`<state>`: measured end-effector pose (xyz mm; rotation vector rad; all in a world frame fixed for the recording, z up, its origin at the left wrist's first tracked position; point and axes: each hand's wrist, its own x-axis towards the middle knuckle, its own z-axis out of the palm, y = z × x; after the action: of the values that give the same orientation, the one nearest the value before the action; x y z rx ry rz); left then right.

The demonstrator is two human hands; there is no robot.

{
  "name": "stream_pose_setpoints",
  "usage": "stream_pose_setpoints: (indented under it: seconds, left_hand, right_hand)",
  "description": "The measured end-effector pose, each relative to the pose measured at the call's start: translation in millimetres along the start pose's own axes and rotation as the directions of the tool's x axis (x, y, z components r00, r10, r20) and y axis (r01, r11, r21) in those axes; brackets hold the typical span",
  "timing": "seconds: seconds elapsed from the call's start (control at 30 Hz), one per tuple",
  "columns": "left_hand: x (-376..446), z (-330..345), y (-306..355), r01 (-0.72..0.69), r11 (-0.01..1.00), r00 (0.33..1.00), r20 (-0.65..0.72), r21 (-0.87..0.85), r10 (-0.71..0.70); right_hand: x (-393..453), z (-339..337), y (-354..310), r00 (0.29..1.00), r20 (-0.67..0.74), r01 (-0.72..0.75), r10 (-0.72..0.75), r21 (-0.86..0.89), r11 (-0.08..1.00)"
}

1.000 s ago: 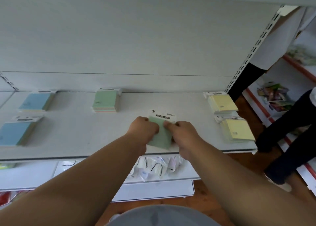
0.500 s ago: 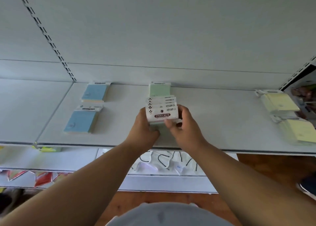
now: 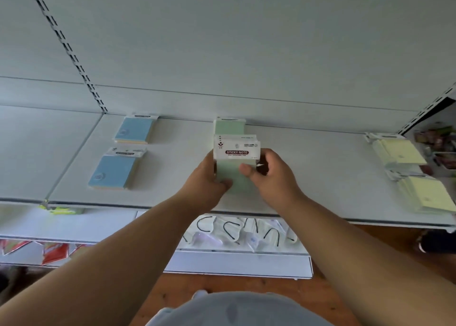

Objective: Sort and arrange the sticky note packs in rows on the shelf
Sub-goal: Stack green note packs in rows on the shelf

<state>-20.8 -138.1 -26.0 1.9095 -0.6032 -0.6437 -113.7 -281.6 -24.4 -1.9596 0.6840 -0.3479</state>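
Observation:
Both hands hold a stack of green sticky note packs (image 3: 235, 167) upright over the middle of the white shelf (image 3: 308, 177); its white header card reads STICKY NOTE. My left hand (image 3: 207, 177) grips the stack's left side and my right hand (image 3: 269, 175) pinches its right side, thumb on the front. Behind it another green pack (image 3: 228, 126) lies flat against the back wall. Two blue packs (image 3: 135, 130) (image 3: 114, 170) lie in a column on the left. Two piles of yellow packs (image 3: 397, 151) (image 3: 427, 193) lie at the right end.
A lower shelf (image 3: 237, 254) below the front edge holds several clear packets with black hooks. Red packets (image 3: 53, 251) hang at the lower left. A slotted upright (image 3: 71, 54) runs up the back wall. Someone's shoe (image 3: 434, 241) stands on the wooden floor at right.
My view has swung left, so the green stack sits mid-frame. The stack went from lying low and tilted to upright, and its fanned header cards have been squared together.

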Motion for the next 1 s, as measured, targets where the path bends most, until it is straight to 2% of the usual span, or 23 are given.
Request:
stream_pose_setpoints:
  seconds: [0.17,0.3,0.4,0.47,0.53,0.63,0.7,0.8,1.0]
  left_hand:
    - [2,-17,-3,0.239,0.968,0.971,0.048,-0.082,-0.235]
    - [16,-23,1,0.357,0.934,0.934,-0.007,-0.007,-0.357]
    - [23,-25,8,0.393,0.913,0.917,0.033,0.111,-0.399]
    - [24,-24,11,0.387,0.904,0.915,0.043,0.179,-0.4]
    - [20,-23,11,0.358,0.911,0.931,-0.009,0.207,-0.364]
    - [4,-21,-1,0.244,0.954,0.961,-0.175,0.173,-0.213]
    - [-9,-20,-11,0.217,0.97,0.952,-0.244,0.108,-0.186]
    - [-13,-21,-17,0.202,0.977,0.954,-0.241,0.07,-0.18]
    - [-6,-28,-15,0.195,0.981,0.963,-0.192,0.006,-0.191]
  right_hand:
    - [12,13,-3,0.979,0.051,-0.187,0.196,-0.145,0.972]
    - [24,27,-11,0.962,0.043,-0.262,0.271,-0.152,0.953]
    - [31,31,-16,0.944,0.025,-0.317,0.328,-0.197,0.928]
    - [32,32,-19,0.928,-0.011,-0.367,0.374,-0.215,0.905]
    - [27,31,-21,0.929,-0.059,-0.368,0.366,-0.27,0.89]
    - [14,30,-15,0.952,-0.172,-0.296,0.254,-0.303,0.906]
    - [3,31,-10,0.959,-0.209,-0.245,0.193,-0.263,0.933]
    - [-5,33,-5,0.958,-0.246,-0.2,0.145,-0.215,0.956]
    - [-2,32,-8,0.957,-0.252,-0.2,0.143,-0.219,0.955]
